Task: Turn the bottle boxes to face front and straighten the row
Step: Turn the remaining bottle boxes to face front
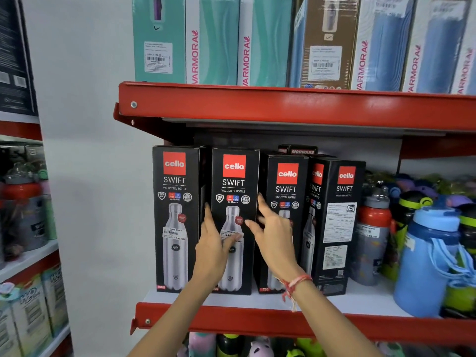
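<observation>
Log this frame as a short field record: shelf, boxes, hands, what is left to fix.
shelf: red-edged middle shelf
boxes: four black Cello Swift boxes in a row
facing front: first box, second box, third box
turned: fourth box, angled, label side showing
left hand: at second box's left edge
right hand: open, in front of third box
left to fix: fourth box, uneven row

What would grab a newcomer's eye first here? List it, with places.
A row of four tall black cardboard bottle boxes with red logo squares stands on the red-edged metal shelf mid-frame; the rightmost black box is turned, showing its side panel. The left hand and right hand flank the second box, fingers spread. A big blue plastic bottle stands at right.
</observation>
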Available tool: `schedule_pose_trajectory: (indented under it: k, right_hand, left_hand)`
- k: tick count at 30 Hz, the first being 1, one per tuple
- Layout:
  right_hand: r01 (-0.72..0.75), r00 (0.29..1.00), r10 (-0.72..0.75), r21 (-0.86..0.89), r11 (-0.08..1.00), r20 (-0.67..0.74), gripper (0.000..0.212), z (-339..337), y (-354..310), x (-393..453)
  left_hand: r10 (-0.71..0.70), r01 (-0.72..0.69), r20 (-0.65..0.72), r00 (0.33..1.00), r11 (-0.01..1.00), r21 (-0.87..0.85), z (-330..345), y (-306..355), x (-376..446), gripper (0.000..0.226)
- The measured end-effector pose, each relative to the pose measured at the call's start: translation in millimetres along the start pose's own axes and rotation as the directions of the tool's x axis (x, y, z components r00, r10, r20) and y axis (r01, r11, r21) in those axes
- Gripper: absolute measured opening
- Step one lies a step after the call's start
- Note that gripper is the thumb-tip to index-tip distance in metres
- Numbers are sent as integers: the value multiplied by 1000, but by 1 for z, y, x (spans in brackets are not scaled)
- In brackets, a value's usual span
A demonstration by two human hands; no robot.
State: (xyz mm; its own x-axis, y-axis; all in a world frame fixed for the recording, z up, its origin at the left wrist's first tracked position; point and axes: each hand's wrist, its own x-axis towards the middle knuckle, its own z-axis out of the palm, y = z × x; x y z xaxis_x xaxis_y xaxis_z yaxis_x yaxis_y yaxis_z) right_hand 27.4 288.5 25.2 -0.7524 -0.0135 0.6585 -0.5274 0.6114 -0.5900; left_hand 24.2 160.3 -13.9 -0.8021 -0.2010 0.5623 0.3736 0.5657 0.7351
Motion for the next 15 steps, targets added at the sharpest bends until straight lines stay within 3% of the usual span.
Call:
schedule_pose_trajectory:
  k: [3,6,8,11,13,15]
  right_hand:
    - [81,976,-66,65,995,-206,35,-20,13,-8]
    - [118,891,-69,81,990,-449,22,-51,35,-12]
    - [27,839,-37,-26,999,-543,34,-66,55,-10]
    - [-271,817,121,-189,944,-564,82,-71,85,-4]
    - [-397,835,297,-135,908,-464,110,-73,96,0]
    - [-420,845,389,-5,907,-367,116,-77,105,4]
  left_hand:
    - [186,-167,-171,968,979,121,2,11,-7,84]
    - [438,-355,-297,848,887,297,13,28,-12,65]
    - [534,-471,-249,808,839,271,28,44,-15,50]
    - [551,-532,-94,829,829,170,59,61,-19,36]
    - [491,-486,-37,870,869,99,78,66,-21,33]
    - [417,-417,-16,909,908,35,91,67,-23,31]
